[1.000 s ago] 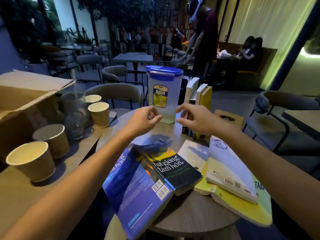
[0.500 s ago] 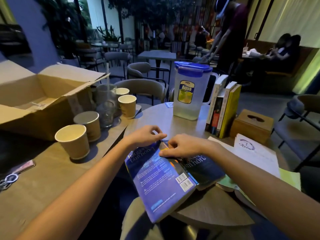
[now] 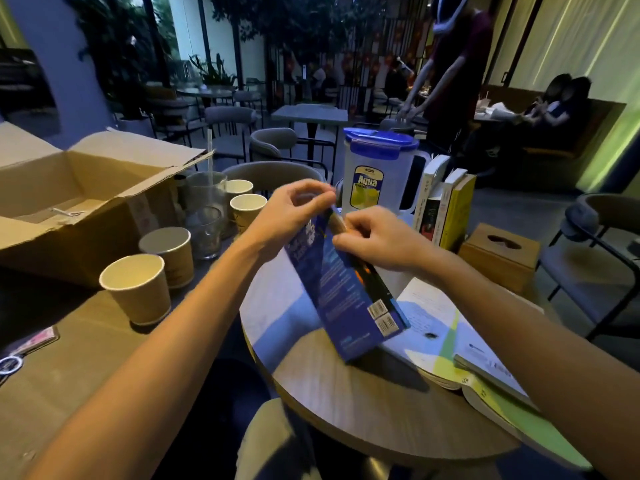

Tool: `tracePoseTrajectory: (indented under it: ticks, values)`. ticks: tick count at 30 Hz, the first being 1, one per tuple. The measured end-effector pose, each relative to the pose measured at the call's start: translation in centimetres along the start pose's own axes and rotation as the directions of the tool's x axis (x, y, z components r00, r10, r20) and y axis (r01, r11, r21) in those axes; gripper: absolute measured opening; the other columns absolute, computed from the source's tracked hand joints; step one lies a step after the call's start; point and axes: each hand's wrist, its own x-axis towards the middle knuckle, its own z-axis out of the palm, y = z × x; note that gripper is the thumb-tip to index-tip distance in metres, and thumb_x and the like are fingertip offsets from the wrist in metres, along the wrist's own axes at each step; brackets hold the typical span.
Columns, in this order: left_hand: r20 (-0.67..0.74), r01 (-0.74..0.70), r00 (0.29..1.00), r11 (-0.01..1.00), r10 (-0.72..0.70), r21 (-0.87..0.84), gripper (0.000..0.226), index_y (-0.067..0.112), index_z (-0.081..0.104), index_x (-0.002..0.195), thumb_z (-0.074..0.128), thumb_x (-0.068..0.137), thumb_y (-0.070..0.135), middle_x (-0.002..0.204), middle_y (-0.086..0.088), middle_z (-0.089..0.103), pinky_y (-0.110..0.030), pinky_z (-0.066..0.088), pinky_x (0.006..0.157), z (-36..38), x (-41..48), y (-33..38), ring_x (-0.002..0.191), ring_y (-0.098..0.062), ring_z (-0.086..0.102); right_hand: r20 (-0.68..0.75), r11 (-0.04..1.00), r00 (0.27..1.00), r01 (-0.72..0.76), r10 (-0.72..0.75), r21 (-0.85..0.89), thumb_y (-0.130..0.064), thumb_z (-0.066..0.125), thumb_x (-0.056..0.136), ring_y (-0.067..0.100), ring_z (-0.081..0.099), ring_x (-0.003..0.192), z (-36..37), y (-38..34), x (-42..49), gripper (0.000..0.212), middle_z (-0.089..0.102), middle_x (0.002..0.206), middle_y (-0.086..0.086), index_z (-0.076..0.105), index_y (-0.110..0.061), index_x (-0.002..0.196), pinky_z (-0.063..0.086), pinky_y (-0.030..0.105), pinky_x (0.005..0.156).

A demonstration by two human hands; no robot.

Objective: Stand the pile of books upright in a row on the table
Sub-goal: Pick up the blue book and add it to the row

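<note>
Over the round wooden table I hold a blue book tilted up, with a black book pressed against its far side. My left hand pinches the top left corner of the blue book. My right hand grips the top edges of both books. Their lower edges rest near the table. Three books stand upright in a row behind, next to the pitcher. Other books lie flat at the right, white and yellow-green ones.
A clear pitcher with a blue lid stands at the table's far side. A wooden tissue box sits right of the row. Paper cups, glasses and an open cardboard box fill the left table. Chairs surround.
Both hands came down onto the flat blue and black books, took hold of their top edges, and have tipped them up off the table together.
</note>
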Motion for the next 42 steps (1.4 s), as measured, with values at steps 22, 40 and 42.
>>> tracePoseTrajectory:
  ticks: [22,40,42]
  values:
    - [0.072,-0.046,0.997,0.995,0.039,0.089,0.087,0.033,0.016,0.157,0.071,0.09,0.023,0.137,0.009,0.043,-0.03,0.048,0.1,3.5,2.6,-2.6,0.128,-0.009,0.046,-0.41,0.987,0.899,0.117,-0.152,-0.11,-0.024,0.064,0.085,0.018,0.057,0.064,0.3,4.9,-1.7,0.013,0.061,0.073,0.005,0.06,-0.015,0.077,0.051,0.037,0.057]
    - [-0.063,-0.266,0.959,0.952,0.278,0.153,0.059,0.028,0.048,0.139,0.072,0.089,0.011,0.129,0.007,0.06,-0.028,0.062,0.079,6.3,-1.7,-2.6,0.116,-0.007,0.062,-0.201,0.995,0.976,0.097,-0.09,0.029,-0.019,0.047,0.106,0.022,0.073,0.096,-4.8,3.6,-1.9,0.024,0.069,0.108,0.012,0.049,-0.018,0.13,0.064,0.039,0.075]
    - [-0.077,-0.31,0.939,0.922,0.336,0.232,0.057,0.027,0.05,0.14,0.07,0.09,0.008,0.132,0.004,0.058,-0.025,0.062,0.076,6.4,-1.9,-2.4,0.114,-0.005,0.061,-0.211,0.988,0.971,0.084,-0.109,-0.127,-0.014,0.049,0.104,0.016,0.073,0.089,-5.5,3.6,-1.0,0.037,0.069,0.103,0.008,0.046,-0.021,0.141,0.063,0.03,0.073]
